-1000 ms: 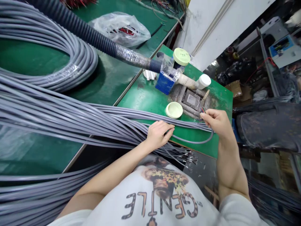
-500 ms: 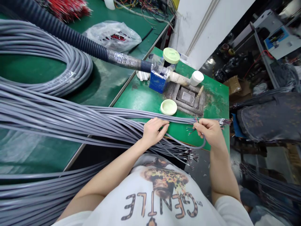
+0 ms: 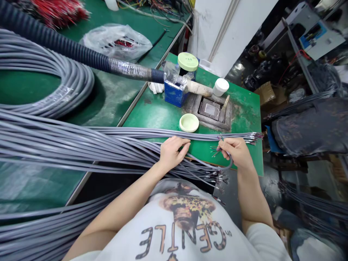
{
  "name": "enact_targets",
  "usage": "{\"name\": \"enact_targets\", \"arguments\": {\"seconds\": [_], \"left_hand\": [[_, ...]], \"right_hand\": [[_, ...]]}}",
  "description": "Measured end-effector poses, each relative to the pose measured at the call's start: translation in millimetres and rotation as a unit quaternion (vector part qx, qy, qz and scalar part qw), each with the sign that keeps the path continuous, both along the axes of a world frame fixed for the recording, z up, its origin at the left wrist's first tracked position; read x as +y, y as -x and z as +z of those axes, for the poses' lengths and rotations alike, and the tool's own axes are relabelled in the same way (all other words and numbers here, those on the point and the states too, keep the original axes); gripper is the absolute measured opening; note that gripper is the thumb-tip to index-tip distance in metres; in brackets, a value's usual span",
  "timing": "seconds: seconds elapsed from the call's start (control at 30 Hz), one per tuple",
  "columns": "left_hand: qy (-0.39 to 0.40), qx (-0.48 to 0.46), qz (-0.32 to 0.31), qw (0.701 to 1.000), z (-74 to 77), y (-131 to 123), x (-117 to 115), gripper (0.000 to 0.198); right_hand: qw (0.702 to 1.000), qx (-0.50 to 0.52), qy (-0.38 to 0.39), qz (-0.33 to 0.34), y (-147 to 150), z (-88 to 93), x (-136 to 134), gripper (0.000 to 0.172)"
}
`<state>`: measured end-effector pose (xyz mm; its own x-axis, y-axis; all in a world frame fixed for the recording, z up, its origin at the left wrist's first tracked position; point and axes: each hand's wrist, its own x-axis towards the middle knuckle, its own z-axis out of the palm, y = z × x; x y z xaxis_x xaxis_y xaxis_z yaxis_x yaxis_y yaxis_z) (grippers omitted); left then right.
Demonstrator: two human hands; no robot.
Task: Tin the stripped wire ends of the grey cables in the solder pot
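My right hand (image 3: 236, 151) pinches the stripped end of a grey cable (image 3: 230, 164), which bends round below the fingers; thin coloured wires fan out at its tip. My left hand (image 3: 174, 151) rests by the grey cables (image 3: 146, 135) lying across the green table (image 3: 136, 114), its thumb and fingers apart with nothing visible between them. Several cables with bare wire ends (image 3: 255, 137) lie beyond my right hand. A lower bunch of wire ends (image 3: 219, 176) hangs at the table's front edge. A pale green lid (image 3: 189, 123) lies just beyond my left hand.
A dark ribbed hose (image 3: 81, 54) leads to a blue box (image 3: 175, 93). Behind the hands sit a square metal pot (image 3: 211, 109), a white jar (image 3: 220, 87) and a green-lidded container (image 3: 188, 61). A large cable coil (image 3: 78, 85) and a plastic bag (image 3: 116, 41) lie left.
The whole view has shifted slightly, so the table items appear further left. My right hand keeps its pinch on the cable end, and my left hand stays by the cables.
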<state>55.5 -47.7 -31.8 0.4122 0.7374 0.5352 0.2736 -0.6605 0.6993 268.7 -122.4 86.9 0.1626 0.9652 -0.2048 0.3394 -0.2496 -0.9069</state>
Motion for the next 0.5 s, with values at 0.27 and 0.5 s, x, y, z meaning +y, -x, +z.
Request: {"name": "enact_targets", "arguments": {"seconds": [0.27,0.5], "left_hand": [[0.0,0.004,0.0,1.0,-0.3,-0.3,-0.7,0.012],[0.006,0.009,0.001,1.0,-0.6,-0.3,-0.9,0.013]], "right_hand": [[1.0,-0.013,-0.011,0.015,2.0,-2.3,0.3,0.045],[1.0,-0.015,-0.003,0.015,3.4,-3.1,0.3,0.044]]}}
